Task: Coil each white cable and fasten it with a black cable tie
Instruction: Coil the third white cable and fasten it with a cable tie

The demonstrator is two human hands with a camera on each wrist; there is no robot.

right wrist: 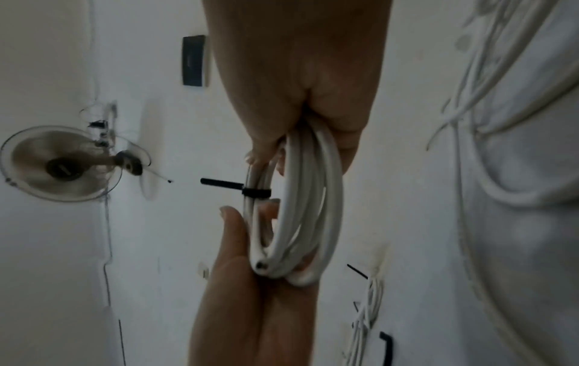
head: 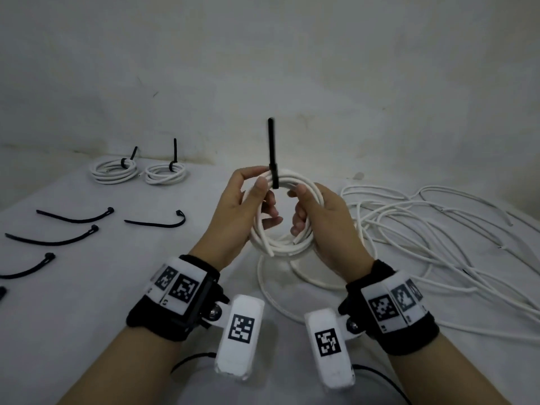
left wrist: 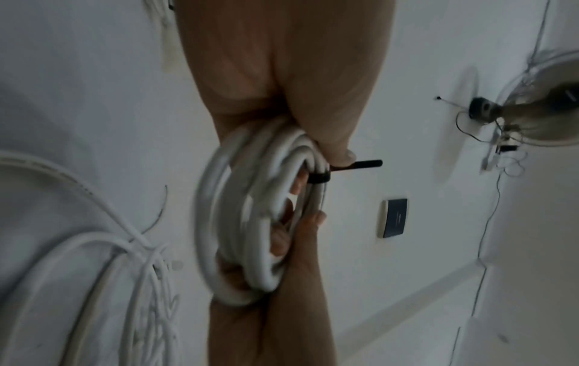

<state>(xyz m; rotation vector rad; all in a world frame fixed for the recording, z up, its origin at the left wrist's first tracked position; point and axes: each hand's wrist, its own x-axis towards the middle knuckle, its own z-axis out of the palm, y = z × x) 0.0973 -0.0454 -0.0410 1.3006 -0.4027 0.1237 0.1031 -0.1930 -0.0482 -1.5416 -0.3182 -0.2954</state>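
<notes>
In the head view, the left hand (head: 233, 206) and right hand (head: 324, 220) each hold the coil (head: 282, 229) above the worktop (head: 87, 302), grips closed round its sides at nine and three o'clock; the black cable tie (head: 273, 159) wraps the twelve o'clock arc, tail upright. Two finished coils (head: 140, 169) lie at ten o'clock, spare ties (head: 73, 226) at nine, loose cables (head: 438, 229) at three. The left wrist view shows the tie's band (left wrist: 318, 178) snug on the strands. The right wrist view shows a cut cable end (right wrist: 261, 265) loose. The fastening looks finished; next likely comes setting it beside the finished pair.
</notes>
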